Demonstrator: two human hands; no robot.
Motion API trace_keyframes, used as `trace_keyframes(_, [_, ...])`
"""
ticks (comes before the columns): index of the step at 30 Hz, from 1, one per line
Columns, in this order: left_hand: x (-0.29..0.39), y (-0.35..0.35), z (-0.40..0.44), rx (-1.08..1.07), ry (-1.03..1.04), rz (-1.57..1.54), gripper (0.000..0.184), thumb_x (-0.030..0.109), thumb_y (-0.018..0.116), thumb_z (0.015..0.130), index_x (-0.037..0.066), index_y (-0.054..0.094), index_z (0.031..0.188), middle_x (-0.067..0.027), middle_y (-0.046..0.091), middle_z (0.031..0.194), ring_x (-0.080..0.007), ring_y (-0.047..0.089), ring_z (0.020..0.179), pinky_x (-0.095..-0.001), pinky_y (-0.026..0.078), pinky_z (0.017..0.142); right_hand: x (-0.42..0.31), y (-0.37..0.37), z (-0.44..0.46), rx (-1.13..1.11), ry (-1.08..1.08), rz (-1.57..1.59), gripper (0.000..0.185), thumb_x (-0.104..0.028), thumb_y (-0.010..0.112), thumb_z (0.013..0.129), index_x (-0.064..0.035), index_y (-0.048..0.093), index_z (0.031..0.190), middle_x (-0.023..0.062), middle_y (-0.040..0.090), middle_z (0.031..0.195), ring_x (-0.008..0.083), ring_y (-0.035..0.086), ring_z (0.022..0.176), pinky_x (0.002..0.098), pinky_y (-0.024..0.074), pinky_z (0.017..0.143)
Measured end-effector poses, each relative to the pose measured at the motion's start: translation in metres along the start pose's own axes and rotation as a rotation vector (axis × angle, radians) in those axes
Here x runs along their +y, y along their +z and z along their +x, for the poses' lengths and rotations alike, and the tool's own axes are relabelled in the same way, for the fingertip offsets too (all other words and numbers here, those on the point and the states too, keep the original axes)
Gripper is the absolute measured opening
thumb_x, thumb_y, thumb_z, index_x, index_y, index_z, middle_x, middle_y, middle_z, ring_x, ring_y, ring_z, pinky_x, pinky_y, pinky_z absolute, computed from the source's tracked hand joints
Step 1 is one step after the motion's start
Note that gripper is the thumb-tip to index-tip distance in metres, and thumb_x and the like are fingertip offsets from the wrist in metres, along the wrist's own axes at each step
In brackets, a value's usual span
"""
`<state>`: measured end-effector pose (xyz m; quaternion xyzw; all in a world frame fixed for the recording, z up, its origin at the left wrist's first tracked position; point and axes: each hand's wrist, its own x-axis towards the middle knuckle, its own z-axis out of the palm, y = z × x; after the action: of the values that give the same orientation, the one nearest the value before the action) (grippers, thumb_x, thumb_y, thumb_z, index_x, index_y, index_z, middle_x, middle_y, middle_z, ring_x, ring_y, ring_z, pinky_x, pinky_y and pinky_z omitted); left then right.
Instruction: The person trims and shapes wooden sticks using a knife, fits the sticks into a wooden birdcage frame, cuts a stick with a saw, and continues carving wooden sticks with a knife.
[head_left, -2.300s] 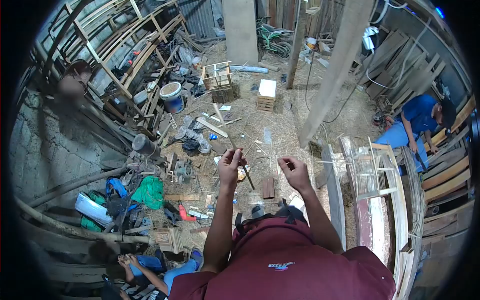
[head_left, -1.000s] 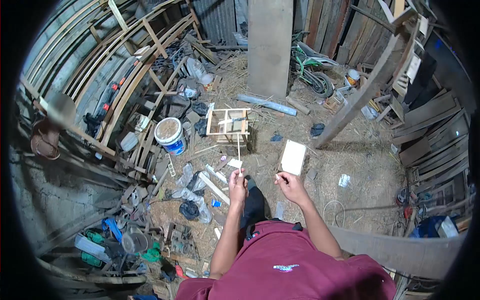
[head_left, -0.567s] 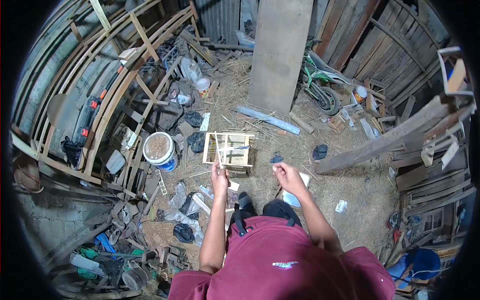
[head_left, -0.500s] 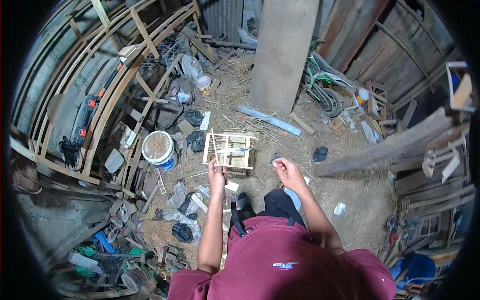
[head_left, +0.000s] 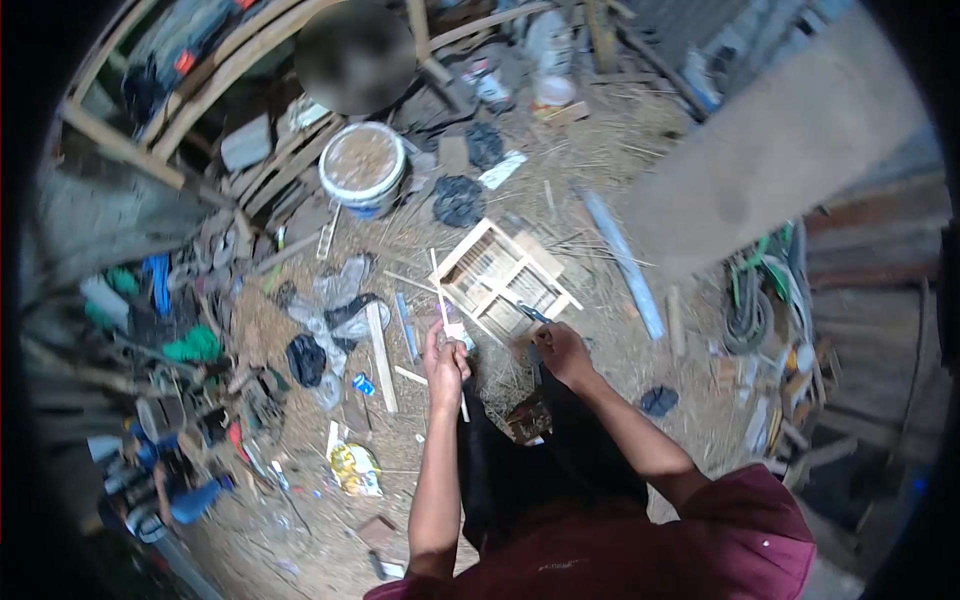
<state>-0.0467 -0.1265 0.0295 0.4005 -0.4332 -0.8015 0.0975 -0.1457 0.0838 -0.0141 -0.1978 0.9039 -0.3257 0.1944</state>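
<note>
My left hand is closed around a thin wooden strip, which sticks up past the fingers and down below them. A small slatted wooden frame, like a cage, sits on the ground in front of me, turned at an angle. On its near right side lies a slim tool with blue and dark handles, apparently pliers. My right hand is at the handle end, fingers curled in around it; blur hides the exact grip. My dark-trousered legs are just below the frame.
A white bucket stands to the left. Black plastic bags and a grey pipe lie on the straw-strewn ground. A wide board leans at upper right, near a motorbike wheel. Scrap and a yellow packet lie at lower left.
My head view has turned and come closer, so the frame appears rotated. My right hand has moved from beside the frame to the tool on it. The left still holds the strip.
</note>
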Motion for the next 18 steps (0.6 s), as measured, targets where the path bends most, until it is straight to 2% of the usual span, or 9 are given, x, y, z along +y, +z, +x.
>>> trace_keyframes(2, [-0.046,0.000,0.014,0.094,-0.005,0.030,0.040,0.006,0.040,0.095,0.010,0.039,0.135,-0.0027,0.051,0.069,-0.0049,0.038,0.045,-0.0199,0.030,0.037,0.031,0.024,0.038,-0.071,-0.031,-0.151,0.033,-0.022,0.068,0.080,-0.0020,0.063,0.105,0.0215,0.061,0.096,0.0392,0.059,0.092,0.0457,0.0475,0.081])
trace_keyframes(3, [-0.069,0.000,0.024,0.082,-0.003,0.022,0.040,0.007,0.041,0.095,0.010,0.039,0.135,-0.0025,0.051,0.069,-0.0048,0.038,0.045,-0.0199,0.030,0.037,0.050,0.040,0.055,-0.029,-0.099,-0.225,0.038,-0.024,0.070,0.078,-0.0010,0.061,0.107,0.0216,0.058,0.097,0.0392,0.056,0.092,0.0463,0.0460,0.081])
trace_keyframes(6, [-0.132,-0.012,0.057,0.008,0.047,-0.010,0.041,0.010,0.047,0.096,0.008,0.039,0.136,-0.0003,0.050,0.068,-0.0038,0.039,0.048,-0.0188,0.030,0.040,0.102,0.079,0.083,0.020,-0.209,-0.188,0.039,-0.027,0.070,0.078,-0.0003,0.060,0.105,0.0206,0.057,0.096,0.0386,0.055,0.093,0.0460,0.0452,0.081])
trace_keyframes(8, [-0.171,-0.023,0.079,-0.009,0.101,-0.099,0.042,0.013,0.050,0.097,0.008,0.039,0.137,0.0007,0.049,0.067,-0.0032,0.038,0.049,-0.0180,0.029,0.042,0.115,0.089,0.094,0.058,-0.298,-0.244,0.035,-0.025,0.072,0.078,-0.0013,0.060,0.101,0.0182,0.057,0.093,0.0381,0.055,0.092,0.0460,0.0444,0.078])
trace_keyframes(10, [-0.189,-0.029,0.093,0.102,0.129,-0.254,0.043,0.017,0.053,0.097,0.007,0.038,0.137,0.0026,0.045,0.064,-0.0027,0.036,0.050,-0.0176,0.027,0.043,0.137,0.102,0.090,0.081,-0.372,-0.277,0.032,-0.022,0.073,0.078,-0.0019,0.060,0.100,0.0171,0.058,0.093,0.0376,0.055,0.091,0.0452,0.0438,0.077])
trace_keyframes(11, [-0.201,-0.035,0.102,0.062,0.231,-0.306,0.042,0.013,0.052,0.093,0.010,0.040,0.133,0.0030,0.044,0.066,-0.0029,0.032,0.046,-0.0182,0.023,0.040,0.140,0.101,0.089,0.092,-0.391,-0.251,0.029,-0.020,0.072,0.078,-0.0012,0.060,0.096,0.0177,0.057,0.090,0.0373,0.055,0.087,0.0452,0.0430,0.075])
trace_keyframes(12, [-0.205,-0.037,0.101,0.093,0.239,-0.331,0.044,0.013,0.052,0.094,0.009,0.038,0.135,0.0033,0.042,0.064,-0.0028,0.031,0.045,-0.0180,0.023,0.038,0.137,0.098,0.090,0.108,-0.415,-0.224,0.026,-0.018,0.072,0.078,-0.0006,0.060,0.092,0.0182,0.056,0.088,0.0370,0.054,0.084,0.0453,0.0423,0.074])
trace_keyframes(14, [-0.230,-0.050,0.104,-0.003,0.340,-0.376,0.044,0.014,0.052,0.096,0.007,0.037,0.136,0.0031,0.041,0.062,-0.0024,0.031,0.045,-0.0174,0.023,0.038,0.131,0.087,0.089,0.063,-0.408,-0.173,0.022,-0.016,0.070,0.080,0.0016,0.060,0.089,0.0179,0.058,0.084,0.0360,0.056,0.077,0.0443,0.0432,0.070])
trace_keyframes(18, [-0.223,-0.067,0.103,-0.115,0.505,-0.215,0.043,0.015,0.050,0.096,0.008,0.038,0.137,0.0020,0.040,0.061,-0.0024,0.030,0.044,-0.0171,0.022,0.038,0.127,0.074,0.083,0.070,-0.237,0.008,0.022,-0.016,0.068,0.085,0.0023,0.060,0.095,0.0139,0.062,0.078,0.0207,0.057,0.064,0.0339,0.0447,0.060])
